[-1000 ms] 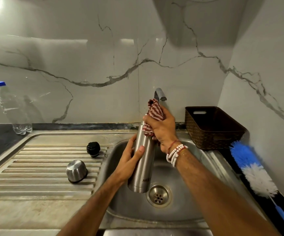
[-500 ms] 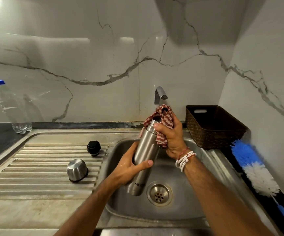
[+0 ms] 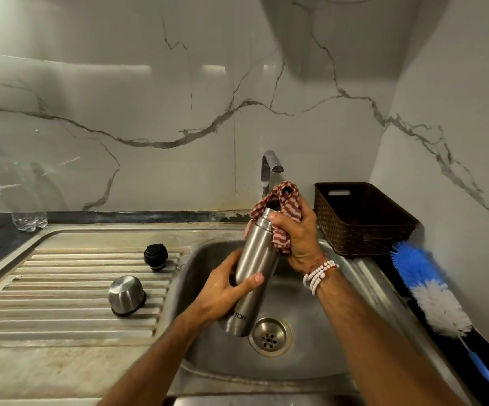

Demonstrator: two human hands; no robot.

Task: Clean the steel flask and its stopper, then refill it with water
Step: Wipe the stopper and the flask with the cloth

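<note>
Wiping the flask (image 3: 256, 259) at centre frame above the sink (image 3: 310, 364), the right grip (image 3: 301, 241) is clutching a striped cloth (image 3: 289, 199) at its mouth while the left grip (image 3: 222, 297) is holding its body; turning it slowly should be helping. The stopper (image 3: 156, 257) is lying left of centre.

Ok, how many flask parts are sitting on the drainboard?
2: black stopper farther back, steel cup upside down nearer the person. None look hidden.

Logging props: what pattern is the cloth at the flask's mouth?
The cloth is red-and-white striped; head view shows it best.
</note>
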